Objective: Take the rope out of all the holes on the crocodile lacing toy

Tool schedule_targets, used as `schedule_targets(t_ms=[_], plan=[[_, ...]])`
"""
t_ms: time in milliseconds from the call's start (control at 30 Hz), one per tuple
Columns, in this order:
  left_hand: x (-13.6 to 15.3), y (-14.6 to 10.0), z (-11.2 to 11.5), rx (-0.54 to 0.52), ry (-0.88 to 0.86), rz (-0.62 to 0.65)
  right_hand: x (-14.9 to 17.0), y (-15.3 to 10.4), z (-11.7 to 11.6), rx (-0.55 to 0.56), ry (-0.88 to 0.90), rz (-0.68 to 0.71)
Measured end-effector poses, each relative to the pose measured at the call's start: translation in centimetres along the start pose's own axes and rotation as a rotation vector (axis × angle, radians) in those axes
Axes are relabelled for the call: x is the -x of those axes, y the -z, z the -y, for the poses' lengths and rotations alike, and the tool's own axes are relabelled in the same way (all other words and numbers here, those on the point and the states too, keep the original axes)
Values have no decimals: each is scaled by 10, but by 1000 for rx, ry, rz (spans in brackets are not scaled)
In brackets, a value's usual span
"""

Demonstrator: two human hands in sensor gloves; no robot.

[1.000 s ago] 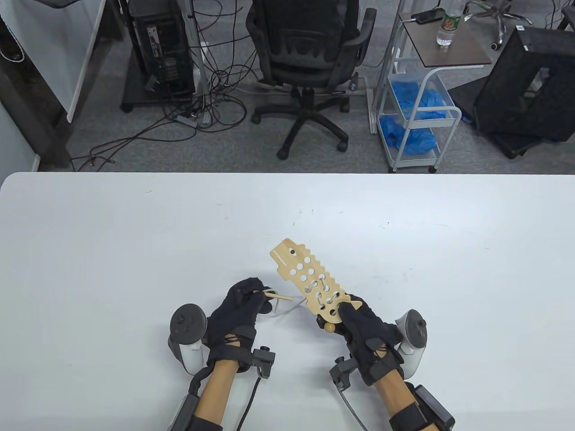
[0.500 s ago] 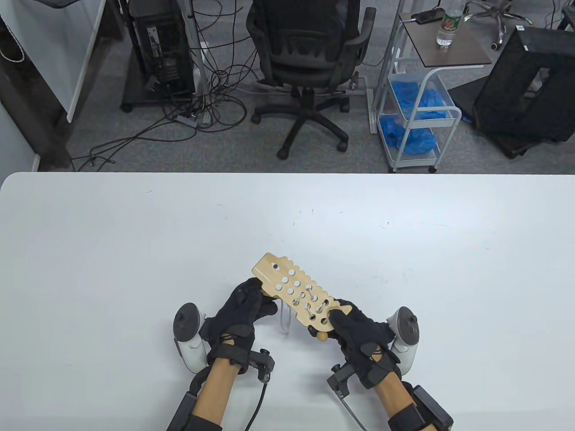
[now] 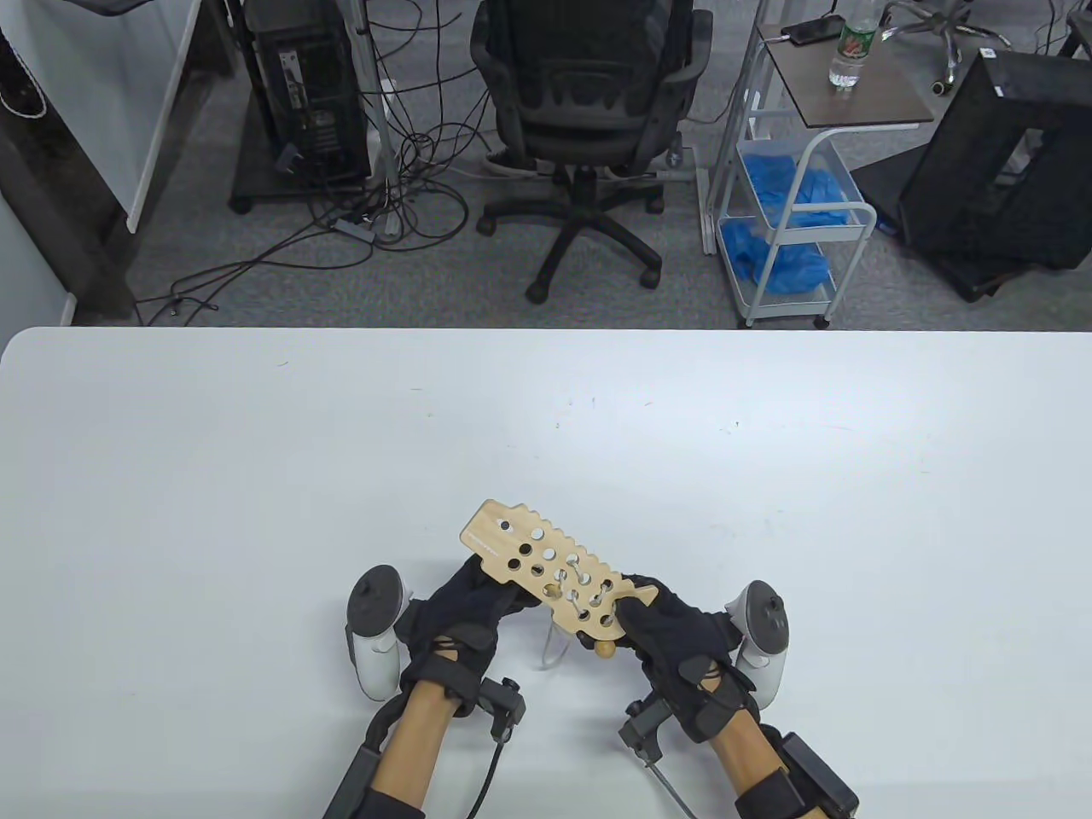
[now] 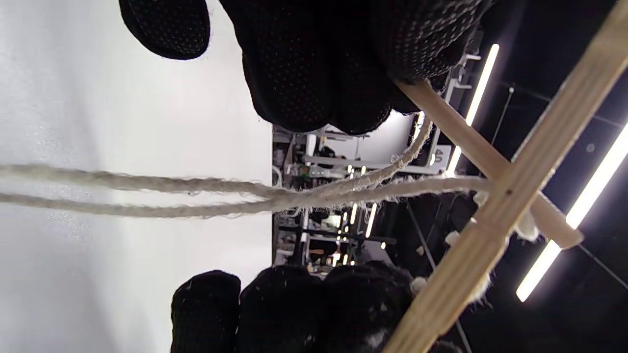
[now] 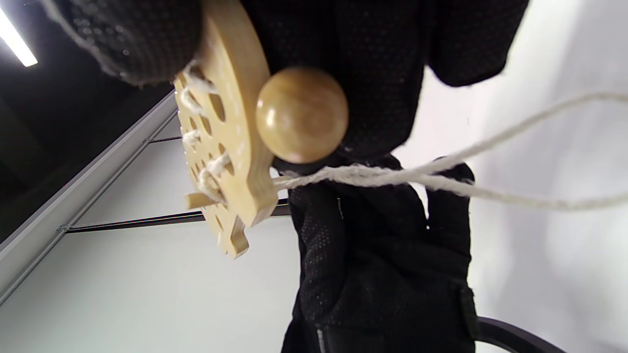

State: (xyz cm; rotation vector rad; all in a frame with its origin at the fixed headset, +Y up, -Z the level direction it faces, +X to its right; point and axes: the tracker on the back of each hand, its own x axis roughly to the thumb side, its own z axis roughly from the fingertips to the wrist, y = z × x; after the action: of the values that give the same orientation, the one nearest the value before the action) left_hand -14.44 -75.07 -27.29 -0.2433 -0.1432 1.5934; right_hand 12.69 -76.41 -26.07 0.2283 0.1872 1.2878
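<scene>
Holding the crocodile board [image 3: 546, 570], rope [image 4: 147, 196] filling several holes.

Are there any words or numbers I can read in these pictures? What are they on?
"40": on a white sign in the room behind, left wrist view; it appears sideways.
Bottle label on the side table: green and red, too small to read.
Crocodile toy: a faint line of marks near its snout edge, too small to read.
Computer tower: stickers, too small to read.
Nothing else is readable.

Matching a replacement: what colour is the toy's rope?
Off-white rope, clearest in the left wrist view.
</scene>
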Motion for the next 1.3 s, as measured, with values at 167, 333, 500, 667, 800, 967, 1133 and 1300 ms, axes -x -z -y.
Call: schedule_targets(t_ms=[167, 333, 500, 667, 800, 967, 1133, 1300], plan=[[-5, 0, 5, 37, 17, 43, 0, 0, 3, 24, -24, -5], [-8, 1, 13, 94, -5, 78, 0, -1, 8, 70, -25, -14], [-5, 1, 19, 153, -84, 79, -1, -2, 11, 103, -35, -13], [-3, 1, 20, 171, -122, 77, -4, -3, 10, 123, -102, -4], [-2, 1, 19, 165, -135, 70, -10, -3, 9, 115, -203, 33], [-2, 1, 18, 159, -122, 64, -14, -4, 8, 116, -267, 64], [-1, 0, 19, 139, -52, 22, -18, -5, 13, 172, -330, 92], [-1, 1, 19, 148, 70, -12, -20, -6, 17, 211, -374, 99]])
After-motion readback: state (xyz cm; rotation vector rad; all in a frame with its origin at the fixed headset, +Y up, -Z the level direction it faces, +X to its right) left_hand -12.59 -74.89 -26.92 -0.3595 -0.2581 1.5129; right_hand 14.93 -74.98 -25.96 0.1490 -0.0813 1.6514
